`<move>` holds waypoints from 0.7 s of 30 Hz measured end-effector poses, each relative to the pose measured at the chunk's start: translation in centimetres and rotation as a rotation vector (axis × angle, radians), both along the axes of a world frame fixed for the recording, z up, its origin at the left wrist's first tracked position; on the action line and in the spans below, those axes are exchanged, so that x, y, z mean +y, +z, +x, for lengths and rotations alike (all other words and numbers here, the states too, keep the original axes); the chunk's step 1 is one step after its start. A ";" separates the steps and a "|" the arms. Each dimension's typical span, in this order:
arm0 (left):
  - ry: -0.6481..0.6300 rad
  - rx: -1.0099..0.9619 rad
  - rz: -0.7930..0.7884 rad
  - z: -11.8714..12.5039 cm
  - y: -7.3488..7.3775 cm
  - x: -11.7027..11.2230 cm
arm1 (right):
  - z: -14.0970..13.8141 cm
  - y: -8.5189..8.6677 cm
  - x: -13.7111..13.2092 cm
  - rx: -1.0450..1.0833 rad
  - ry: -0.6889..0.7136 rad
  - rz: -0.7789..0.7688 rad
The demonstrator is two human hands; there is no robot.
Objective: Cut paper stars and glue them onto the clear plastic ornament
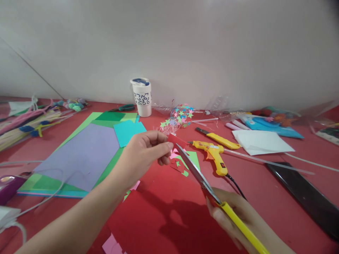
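Between the thumb and fingers of my left hand (155,148) is a small piece of red paper (178,140), pinched at its left end. My right hand (233,211) is closed around a pair of scissors (194,171) with yellow handles. The blades point up and to the left, their tips touching or very near the red paper; how far apart they are is hard to see. Below both hands lies a large red sheet (148,215). Green scraps (194,159) and pink bits of paper are scattered just beyond it.
A yellow glue gun (215,155) and a yellow utility knife (222,140) lie to the right. Coloured sheets (82,155) are stacked at left. A white lidded cup (143,98) stands near the wall, beside star confetti (182,114). A black phone-like slab (304,194) lies far right.
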State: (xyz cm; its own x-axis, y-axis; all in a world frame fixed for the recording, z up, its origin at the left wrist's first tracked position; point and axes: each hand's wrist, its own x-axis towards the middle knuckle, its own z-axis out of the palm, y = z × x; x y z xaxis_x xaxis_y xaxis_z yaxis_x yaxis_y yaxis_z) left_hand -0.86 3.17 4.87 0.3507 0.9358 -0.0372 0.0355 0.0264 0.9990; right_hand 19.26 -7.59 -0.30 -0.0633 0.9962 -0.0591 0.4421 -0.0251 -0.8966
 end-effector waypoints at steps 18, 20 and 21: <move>0.082 -0.088 0.020 1.9 -0.4 -1.8 | -0.2 0.2 -0.3 0.128 0.069 -0.125; 0.121 -0.098 0.012 2.3 -0.6 -2.0 | -0.4 0.1 -0.5 0.122 0.039 -0.106; 0.134 -0.111 0.006 2.4 -0.7 -2.1 | -0.5 0.1 -0.7 0.115 0.032 -0.102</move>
State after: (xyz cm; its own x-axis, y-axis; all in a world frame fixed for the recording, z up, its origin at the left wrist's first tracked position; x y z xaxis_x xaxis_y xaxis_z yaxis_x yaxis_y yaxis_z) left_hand 1.59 1.07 4.17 0.2241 0.9746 0.0005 -0.0781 0.0174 0.9968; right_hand 18.80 -8.26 -0.21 -0.1069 0.9828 -0.1506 0.3388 -0.1064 -0.9348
